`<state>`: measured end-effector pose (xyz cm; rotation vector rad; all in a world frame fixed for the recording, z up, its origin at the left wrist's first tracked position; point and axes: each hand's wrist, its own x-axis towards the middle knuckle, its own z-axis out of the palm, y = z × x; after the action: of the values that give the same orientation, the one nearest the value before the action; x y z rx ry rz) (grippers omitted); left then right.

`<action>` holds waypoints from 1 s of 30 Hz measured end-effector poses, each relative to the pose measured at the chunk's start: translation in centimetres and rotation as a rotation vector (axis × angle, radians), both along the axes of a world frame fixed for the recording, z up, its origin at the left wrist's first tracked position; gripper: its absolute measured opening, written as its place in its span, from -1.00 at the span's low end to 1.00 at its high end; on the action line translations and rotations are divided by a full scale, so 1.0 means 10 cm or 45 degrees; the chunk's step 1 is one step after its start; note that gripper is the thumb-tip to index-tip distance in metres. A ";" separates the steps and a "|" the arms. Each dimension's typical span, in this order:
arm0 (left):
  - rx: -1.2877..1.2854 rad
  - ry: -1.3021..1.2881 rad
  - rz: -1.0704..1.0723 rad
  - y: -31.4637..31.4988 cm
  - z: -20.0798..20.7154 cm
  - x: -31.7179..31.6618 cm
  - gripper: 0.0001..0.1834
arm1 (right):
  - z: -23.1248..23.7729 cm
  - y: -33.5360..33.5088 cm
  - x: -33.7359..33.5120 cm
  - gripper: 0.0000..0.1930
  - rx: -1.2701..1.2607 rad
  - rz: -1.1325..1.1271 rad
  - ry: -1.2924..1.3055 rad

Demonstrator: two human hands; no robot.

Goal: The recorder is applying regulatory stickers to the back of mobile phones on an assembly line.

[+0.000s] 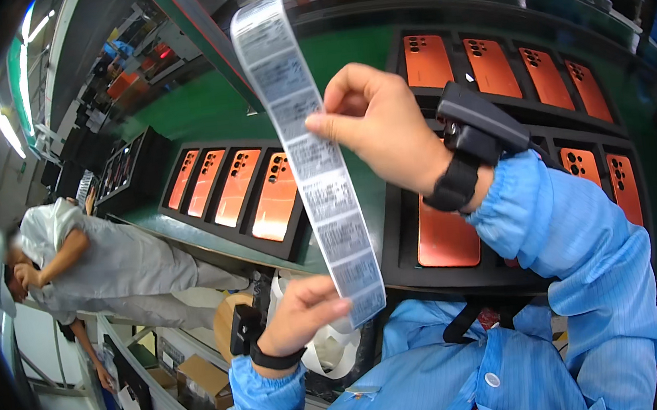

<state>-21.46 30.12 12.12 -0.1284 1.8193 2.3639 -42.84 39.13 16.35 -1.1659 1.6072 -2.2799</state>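
Observation:
A long strip of printed labels [328,197] hangs slantwise in front of me, its upper end curling over. Near the strip's lower end my left hand [305,313] is closed on it, thumb across the edge. Higher up, my right hand [376,120] pinches the strip between thumb and forefinger. Beyond the strip, a black tray [298,240] to the left carries several orange phone backs [237,190] with dark camera rings. Behind and below my right hand lie more black trays, with orange phone backs [428,62] in their slots; my right forearm partly covers the nearer one.
The trays rest on a green workbench [205,102]. A slanting post [207,41] rises beyond the strip. At the left stands a person in pale workwear [101,253], near a dark box [131,170]. Below the bench edge are a white bag [330,353] and a cardboard box [203,381].

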 end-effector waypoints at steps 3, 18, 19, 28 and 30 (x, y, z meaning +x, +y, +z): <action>-0.077 -0.246 -0.162 0.09 0.01 0.02 -0.67 | -0.06 0.03 -0.19 -0.83 0.048 -0.011 -0.112; 0.253 -0.119 0.187 0.11 0.03 -0.41 -0.69 | -0.38 0.75 0.48 -0.70 0.624 -0.029 0.791; 0.260 -0.125 0.185 0.12 0.02 -0.42 -0.69 | -0.38 0.76 0.47 -0.70 0.632 -0.028 0.786; 0.621 -0.018 0.102 0.10 -0.22 -0.48 -0.62 | -0.39 0.78 0.40 -0.79 0.568 0.076 0.620; 0.547 -0.139 0.258 0.26 -0.07 -0.54 -0.62 | -0.39 0.80 0.39 -0.80 0.536 -0.043 0.922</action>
<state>-26.82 32.75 11.41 -0.3946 1.2673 2.7622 -38.92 47.12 12.41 -1.9544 2.1847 -1.4589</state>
